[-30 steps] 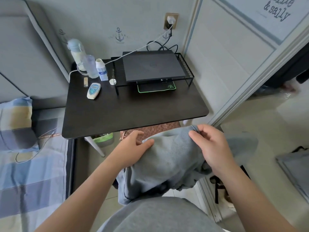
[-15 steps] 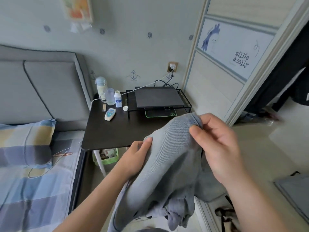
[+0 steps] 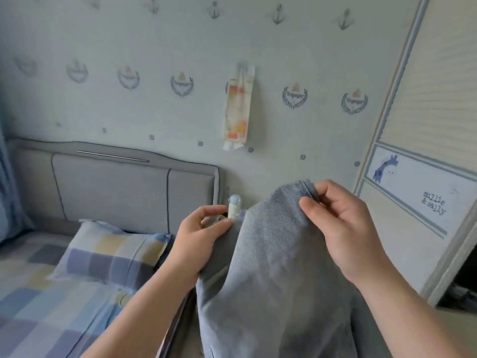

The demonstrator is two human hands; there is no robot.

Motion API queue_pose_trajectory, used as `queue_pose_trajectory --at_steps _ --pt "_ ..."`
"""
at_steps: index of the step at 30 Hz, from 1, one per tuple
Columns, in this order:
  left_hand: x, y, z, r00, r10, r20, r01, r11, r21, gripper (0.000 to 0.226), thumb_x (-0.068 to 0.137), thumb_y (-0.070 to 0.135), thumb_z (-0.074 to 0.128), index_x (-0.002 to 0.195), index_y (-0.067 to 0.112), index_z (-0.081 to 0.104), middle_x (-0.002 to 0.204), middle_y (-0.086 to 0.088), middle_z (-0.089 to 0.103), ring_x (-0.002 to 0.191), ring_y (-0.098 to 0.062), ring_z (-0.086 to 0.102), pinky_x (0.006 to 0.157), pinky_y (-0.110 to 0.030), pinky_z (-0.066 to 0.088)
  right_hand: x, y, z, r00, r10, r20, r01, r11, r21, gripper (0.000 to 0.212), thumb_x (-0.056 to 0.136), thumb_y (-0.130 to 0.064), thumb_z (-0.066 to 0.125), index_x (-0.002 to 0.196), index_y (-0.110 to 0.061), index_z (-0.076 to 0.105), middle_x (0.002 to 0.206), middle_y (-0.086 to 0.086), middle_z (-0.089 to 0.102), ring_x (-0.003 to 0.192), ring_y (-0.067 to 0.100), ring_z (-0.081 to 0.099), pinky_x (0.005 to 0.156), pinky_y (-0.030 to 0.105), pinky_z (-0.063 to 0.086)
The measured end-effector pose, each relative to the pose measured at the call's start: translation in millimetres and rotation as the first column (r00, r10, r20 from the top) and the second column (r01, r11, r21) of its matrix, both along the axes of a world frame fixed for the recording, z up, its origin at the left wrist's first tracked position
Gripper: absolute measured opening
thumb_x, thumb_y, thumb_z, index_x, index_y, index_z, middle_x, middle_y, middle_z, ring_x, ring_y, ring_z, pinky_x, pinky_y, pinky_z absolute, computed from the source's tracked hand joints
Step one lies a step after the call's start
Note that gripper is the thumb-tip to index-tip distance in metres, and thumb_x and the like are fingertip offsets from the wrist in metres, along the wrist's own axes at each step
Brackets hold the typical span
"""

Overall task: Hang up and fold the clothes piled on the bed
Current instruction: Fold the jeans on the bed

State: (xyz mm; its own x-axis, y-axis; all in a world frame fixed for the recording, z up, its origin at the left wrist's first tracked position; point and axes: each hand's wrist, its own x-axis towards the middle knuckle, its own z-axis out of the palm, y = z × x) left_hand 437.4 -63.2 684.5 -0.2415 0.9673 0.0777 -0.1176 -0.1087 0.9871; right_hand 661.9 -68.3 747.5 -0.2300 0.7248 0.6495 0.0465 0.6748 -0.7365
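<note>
Left hand (image 3: 196, 236) pinches garment (image 3: 271, 280) side edge, just right of bed (image 3: 38, 306). Right hand (image 3: 346, 228) pinches top corner, farther right of bed. Garment hangs bunched: likely best to draw hands apart, level edge, shake flat before folding.

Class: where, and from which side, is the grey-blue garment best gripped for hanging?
Probably the top edge of the garment, from above, pinched at each end: it hangs limp, so weight pulls it flat. The right hand and left hand pinch there.

At the right of the frame, a wardrobe door panel (image 3: 423, 187) reads "millie & sally" beside a blue giraffe drawing.
</note>
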Motion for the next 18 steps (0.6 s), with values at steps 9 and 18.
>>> queue_pose_trajectory --at_steps 9,18 --pt "-139 -58 122 0.925 0.379 -0.029 -0.35 0.879 0.323 0.02 0.089 0.014 0.074 0.091 0.034 0.076 0.099 -0.004 0.076 0.097 -0.027 0.071 0.097 -0.049 0.055 -148 1 99 0.97 0.244 0.002 -0.239 0.949 0.207 0.018 0.093 -0.022 0.06 0.076 -0.026 0.064 0.065 -0.017 0.055 0.062 0.001 0.048 0.06 0.012 0.04" --pt "-310 -137 205 0.724 0.679 -0.122 -0.522 0.655 0.546 0.019 0.087 0.02 0.074 0.092 0.038 0.075 0.094 0.003 0.076 0.094 -0.027 0.072 0.09 -0.046 0.058 -345 -38 156 0.876 0.474 -0.085 -0.436 0.856 0.278 0.018 0.09 -0.026 0.06 0.073 -0.018 0.06 0.063 0.0 0.05 0.063 0.011 0.046 0.059 0.024 0.039"
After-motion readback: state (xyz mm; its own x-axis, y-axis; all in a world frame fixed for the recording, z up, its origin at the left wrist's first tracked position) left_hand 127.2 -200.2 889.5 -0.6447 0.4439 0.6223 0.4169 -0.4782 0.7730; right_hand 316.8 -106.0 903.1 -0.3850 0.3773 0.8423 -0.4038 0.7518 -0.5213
